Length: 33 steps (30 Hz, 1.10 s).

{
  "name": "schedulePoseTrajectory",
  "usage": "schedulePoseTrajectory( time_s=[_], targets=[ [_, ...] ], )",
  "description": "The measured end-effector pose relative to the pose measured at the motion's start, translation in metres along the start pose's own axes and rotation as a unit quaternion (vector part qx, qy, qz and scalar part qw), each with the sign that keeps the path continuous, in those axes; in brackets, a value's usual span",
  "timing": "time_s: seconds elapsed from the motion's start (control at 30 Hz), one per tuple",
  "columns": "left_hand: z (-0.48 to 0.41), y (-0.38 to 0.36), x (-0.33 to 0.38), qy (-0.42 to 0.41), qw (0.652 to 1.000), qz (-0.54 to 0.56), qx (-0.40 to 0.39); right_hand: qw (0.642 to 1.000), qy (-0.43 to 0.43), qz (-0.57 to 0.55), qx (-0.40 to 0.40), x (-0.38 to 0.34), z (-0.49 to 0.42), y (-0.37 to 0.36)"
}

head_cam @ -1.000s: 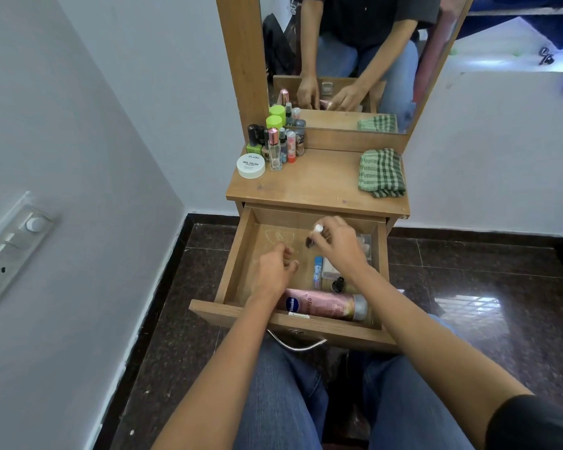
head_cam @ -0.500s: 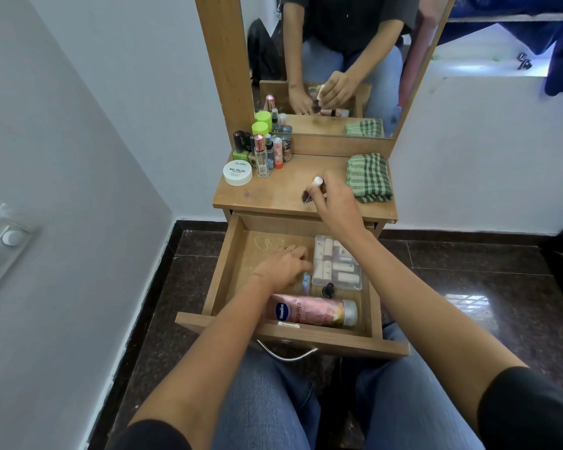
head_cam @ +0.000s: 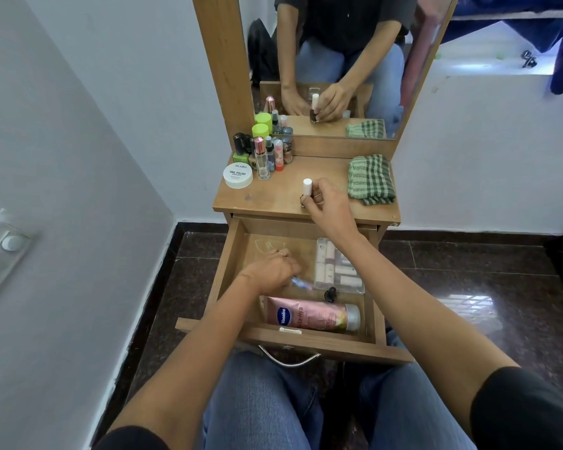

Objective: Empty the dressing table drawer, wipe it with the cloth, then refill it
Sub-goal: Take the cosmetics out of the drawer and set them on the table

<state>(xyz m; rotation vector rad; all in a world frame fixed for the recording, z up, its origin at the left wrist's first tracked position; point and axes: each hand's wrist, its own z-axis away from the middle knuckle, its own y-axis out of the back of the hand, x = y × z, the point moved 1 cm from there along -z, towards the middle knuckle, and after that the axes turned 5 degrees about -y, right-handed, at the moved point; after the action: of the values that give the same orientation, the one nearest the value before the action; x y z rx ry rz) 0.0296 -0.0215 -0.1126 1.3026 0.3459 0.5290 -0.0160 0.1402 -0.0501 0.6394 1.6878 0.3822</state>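
Unloading is the step we are judging to be in hand. Our right hand (head_cam: 327,203) is pinching a white-capped polish bottle (head_cam: 307,189), holding it upright at the dressing table top (head_cam: 273,196), near the folded green cloth (head_cam: 371,180). Our left hand (head_cam: 272,271) is reaching into the open drawer (head_cam: 229,264), fingers curling over a small bluish tube (head_cam: 301,283); blur is stopping us from telling whether they are gripping it. A pink lotion tube (head_cam: 312,316), a clear case of sticks (head_cam: 338,271) and a small black bottle (head_cam: 330,293) are lying in the drawer. Next we are needing to release the polish bottle and lift these out before wiping.
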Motion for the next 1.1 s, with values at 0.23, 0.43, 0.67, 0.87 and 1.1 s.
schedulePoseTrajectory(
  time_s=[0.23,0.43,0.67,0.87,1.1],
  targets=[
    [0.034,0.015,-0.023,0.232,0.830,0.315,0.397,1.000,-0.008,-0.027,0.001,0.007,0.001,-0.003],
    [0.006,0.065,-0.031,0.324,0.652,0.403,0.555,0.996,-0.049,-0.065,0.024,0.006,-0.012,-0.011],
    [-0.032,0.078,-0.046,0.402,0.685,0.360,0.489,0.994,-0.069,-0.071,0.053,0.004,-0.048,-0.021],
    [-0.049,0.076,-0.057,0.412,0.678,0.347,0.500,0.990,-0.079,-0.088,0.075,0.004,-0.075,-0.031],
    [-0.060,0.072,-0.061,0.452,0.650,0.328,0.515,0.987,-0.078,-0.124,0.068,0.002,-0.090,-0.039]
  ],
)
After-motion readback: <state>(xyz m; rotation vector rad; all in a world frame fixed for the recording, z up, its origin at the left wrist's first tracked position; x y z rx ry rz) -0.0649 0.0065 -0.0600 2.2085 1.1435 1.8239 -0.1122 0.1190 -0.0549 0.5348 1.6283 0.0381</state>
